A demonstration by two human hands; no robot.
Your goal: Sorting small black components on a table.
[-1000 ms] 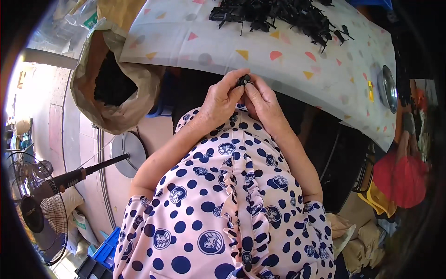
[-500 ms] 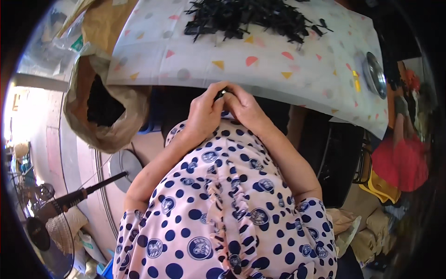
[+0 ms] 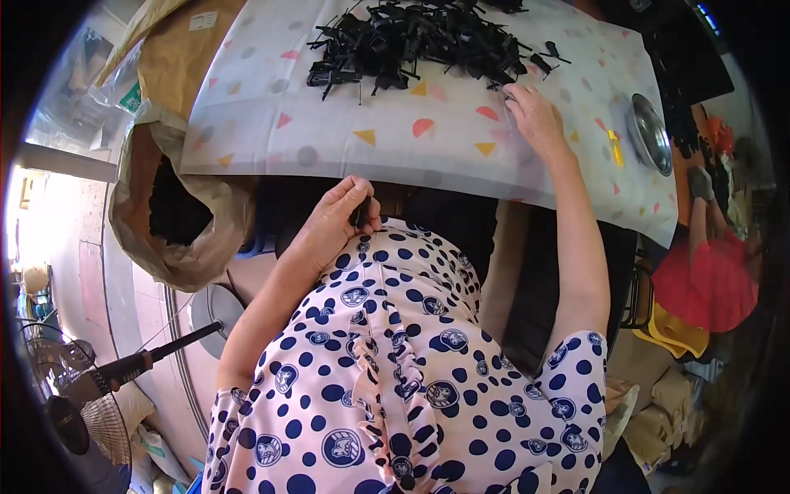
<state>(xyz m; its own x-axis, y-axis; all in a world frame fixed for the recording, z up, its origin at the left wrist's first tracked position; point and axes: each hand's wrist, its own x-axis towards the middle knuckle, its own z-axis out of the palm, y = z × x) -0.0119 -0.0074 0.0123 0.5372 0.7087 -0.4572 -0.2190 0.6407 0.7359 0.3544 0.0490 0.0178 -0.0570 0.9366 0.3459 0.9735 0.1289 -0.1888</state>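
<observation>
My left hand (image 3: 343,216) is closed in front of my body, just off the table's front edge. Between its fingers is a small black part (image 3: 360,216), mostly hidden by them. Stretched out over the table, my right hand (image 3: 535,119) has its fingertips at the near right edge of a heap of black plastic parts (image 3: 411,45). Its thumb and forefinger look slightly apart, and I see nothing held in them. The heap's pieces are small, with thin stems sticking out.
A patterned white cloth covers the table (image 3: 346,152). At its right lie a round metal dish (image 3: 650,136) and a small yellow item (image 3: 615,148). An opened paper sack (image 3: 230,214) with black contents stands left. A fan (image 3: 90,412) is lower left; another person in red (image 3: 704,284) is at right.
Both hands were together at the table's front edge. My right hand has parted from the left and reached forward to the heap; my left hand has drawn slightly back with the black part.
</observation>
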